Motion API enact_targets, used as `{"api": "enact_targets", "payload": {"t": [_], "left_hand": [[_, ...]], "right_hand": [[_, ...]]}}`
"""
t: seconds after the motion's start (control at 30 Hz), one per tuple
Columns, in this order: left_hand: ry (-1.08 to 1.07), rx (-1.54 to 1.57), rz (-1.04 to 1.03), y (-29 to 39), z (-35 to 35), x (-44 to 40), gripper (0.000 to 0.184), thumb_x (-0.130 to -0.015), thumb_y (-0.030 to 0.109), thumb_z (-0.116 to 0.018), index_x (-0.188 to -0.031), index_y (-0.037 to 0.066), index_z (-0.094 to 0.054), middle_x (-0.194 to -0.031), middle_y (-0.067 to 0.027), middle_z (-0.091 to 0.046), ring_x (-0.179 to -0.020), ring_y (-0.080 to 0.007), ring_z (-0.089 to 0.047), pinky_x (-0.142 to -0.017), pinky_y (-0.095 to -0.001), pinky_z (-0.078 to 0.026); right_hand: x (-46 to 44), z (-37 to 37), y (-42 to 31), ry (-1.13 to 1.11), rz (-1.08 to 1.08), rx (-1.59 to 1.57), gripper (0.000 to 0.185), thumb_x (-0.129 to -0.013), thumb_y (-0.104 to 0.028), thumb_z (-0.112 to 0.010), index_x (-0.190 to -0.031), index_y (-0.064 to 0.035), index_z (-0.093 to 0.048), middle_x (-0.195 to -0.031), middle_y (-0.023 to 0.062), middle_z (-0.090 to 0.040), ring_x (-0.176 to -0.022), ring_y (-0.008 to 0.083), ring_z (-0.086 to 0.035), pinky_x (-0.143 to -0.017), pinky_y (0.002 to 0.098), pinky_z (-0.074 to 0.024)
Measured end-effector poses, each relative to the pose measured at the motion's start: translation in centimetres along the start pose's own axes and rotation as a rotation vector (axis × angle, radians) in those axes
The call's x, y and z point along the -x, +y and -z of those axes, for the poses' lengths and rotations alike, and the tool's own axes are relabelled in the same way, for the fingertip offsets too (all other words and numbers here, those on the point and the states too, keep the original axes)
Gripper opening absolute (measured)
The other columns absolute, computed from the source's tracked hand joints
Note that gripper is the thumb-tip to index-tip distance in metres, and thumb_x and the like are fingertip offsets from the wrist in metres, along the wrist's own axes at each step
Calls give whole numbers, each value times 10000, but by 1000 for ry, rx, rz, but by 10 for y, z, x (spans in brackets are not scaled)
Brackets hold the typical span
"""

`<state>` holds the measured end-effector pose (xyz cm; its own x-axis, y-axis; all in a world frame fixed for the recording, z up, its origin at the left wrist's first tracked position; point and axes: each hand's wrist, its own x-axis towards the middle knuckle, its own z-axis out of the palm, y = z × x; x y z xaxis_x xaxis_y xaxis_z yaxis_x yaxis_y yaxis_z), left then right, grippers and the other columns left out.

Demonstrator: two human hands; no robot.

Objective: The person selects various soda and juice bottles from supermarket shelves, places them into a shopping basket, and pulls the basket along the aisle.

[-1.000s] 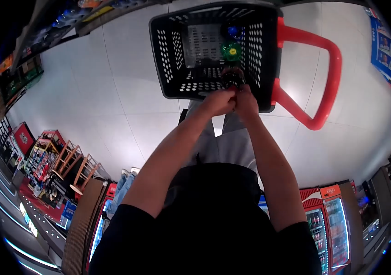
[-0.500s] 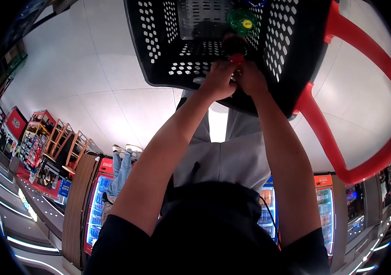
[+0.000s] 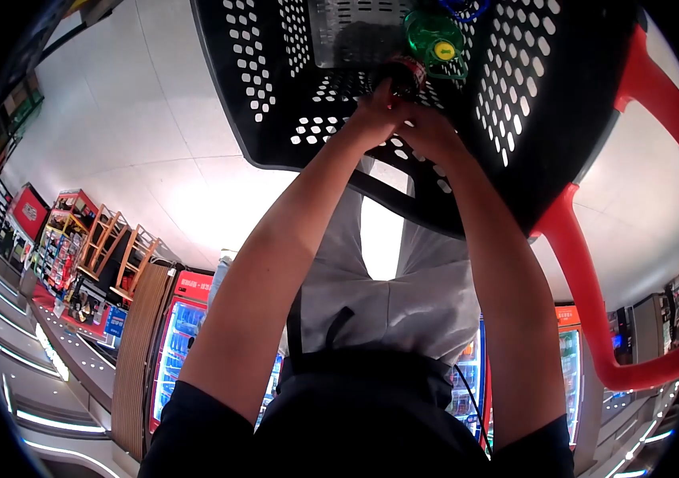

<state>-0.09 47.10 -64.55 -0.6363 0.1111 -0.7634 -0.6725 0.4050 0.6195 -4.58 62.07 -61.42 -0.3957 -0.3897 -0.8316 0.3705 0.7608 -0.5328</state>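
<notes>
A black perforated basket [image 3: 236, 135] with a red handle [image 3: 594, 303] fills the top of the head view. Both of my hands reach inside it, side by side. Fingers of my left hand [image 3: 379, 115] wrap round the top of a dark bottle [image 3: 405, 73] with a reddish label. Touching or nearly touching it, my right hand [image 3: 433, 135] is closed at the bottle's near end; what its fingers hold is hidden. Just beyond lies a green bottle [image 3: 427, 36] with a yellow cap, and a blue-ringed item [image 3: 465, 6] shows at the top edge.
Lit drink fridges [image 3: 180, 342] stand at lower left and lower right. Wooden chairs [image 3: 134, 259] and a stocked display rack [image 3: 60, 247] are at the left. Part of a person's light blue trousers [image 3: 221, 269] shows behind my left arm.
The basket has grown larger in view, its handle shifting right and down. My left hand has shifted from the bottle's red cap to a grip around its neck area. The person at left is more hidden.
</notes>
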Motion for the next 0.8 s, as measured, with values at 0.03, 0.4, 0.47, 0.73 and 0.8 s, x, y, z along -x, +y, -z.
{"api": "enact_targets", "payload": {"t": [0.03,0.4,0.47,0.73,0.8], "left_hand": [[0,6,7,-3,-1,-7,674,-859,251,-565,-1448,49,-306,-1217,-235,-586,-1143,-321,-578,-944,-371,-462],[165,428,434,-37,18,-27,687,-784,392,-667,-1359,124,-404,-1107,-317,-529,-1065,-434,-554,-928,-424,-483],[472,215,219,-48,7,-35,497,-782,254,-713,-1202,40,-556,-974,-152,-662,-826,-210,-655,-714,-318,-531],[440,-190,132,48,45,-20,245,-674,224,-687,-825,49,-607,-1016,-205,-526,-795,-392,-631,-732,-439,-537],[383,-288,156,53,64,-34,286,-687,253,-700,-895,70,-629,-1091,-185,-527,-818,-378,-651,-741,-436,-550]], "right_hand": [[-7,-7,0,83,112,99,280,-852,-250,-610,-1097,-121,-651,-984,119,-694,-940,273,-668,-799,353,-507],[-27,-39,-19,73,154,-7,217,-828,-268,-636,-967,-104,-669,-924,154,-680,-889,326,-657,-743,433,-518],[-18,-32,-28,82,157,87,214,-822,-257,-643,-966,-102,-670,-925,143,-684,-889,316,-660,-740,422,-520],[-2,6,-16,153,319,-250,199,-858,-146,-594,-1020,-112,-703,-969,104,-696,-917,252,-670,-786,341,-520],[-4,8,-16,212,319,-222,202,-863,-141,-584,-1026,-116,-702,-957,114,-695,-902,253,-671,-780,340,-521]]}}
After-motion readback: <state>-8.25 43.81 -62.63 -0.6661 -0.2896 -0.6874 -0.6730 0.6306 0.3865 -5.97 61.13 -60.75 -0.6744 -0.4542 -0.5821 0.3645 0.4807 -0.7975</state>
